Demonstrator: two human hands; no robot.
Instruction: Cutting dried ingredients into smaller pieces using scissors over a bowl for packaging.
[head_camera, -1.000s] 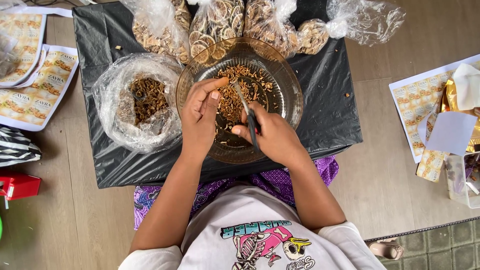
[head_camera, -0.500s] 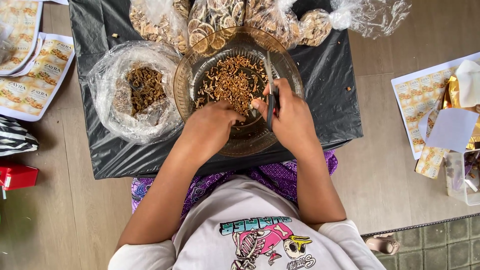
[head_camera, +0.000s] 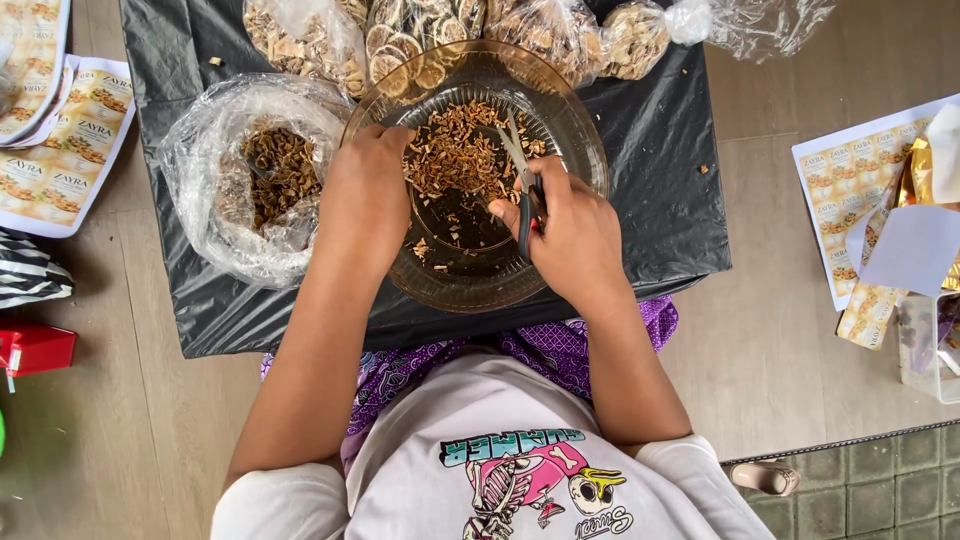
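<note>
The glass bowl (head_camera: 560, 250) sits on a black plastic sheet (head_camera: 660, 200) spread over the wooden floor (head_camera: 780, 330), directly ahead of the seated person. Inside it, a heap of chopped brown dried pieces (head_camera: 455, 150) covers the far half; loose crumbs lie scattered on the near half. The right hand (head_camera: 565, 235) is over the right part of the bowl, fingers curled closed around the dark handles of a pair of scissors (head_camera: 522, 170); the blades point away from the person into the heap and appear slightly parted. The left hand (head_camera: 368, 195) rests on the bowl's left rim, fingers bent down over the edge into the bowl; whether they pinch any piece cannot be told. Just left of the bowl, touching it, stands an open clear plastic bag (head_camera: 215, 215) holding darker dried pieces. Beyond the bowl, along the far edge of the sheet, lie several clear bags of pale dried slices (head_camera: 420, 45). Printed label sheets lie on the floor at far left (head_camera: 60, 150) and at right (head_camera: 835, 190), well apart from the bowl. A red box (head_camera: 35, 345) lies at the left edge.
</note>
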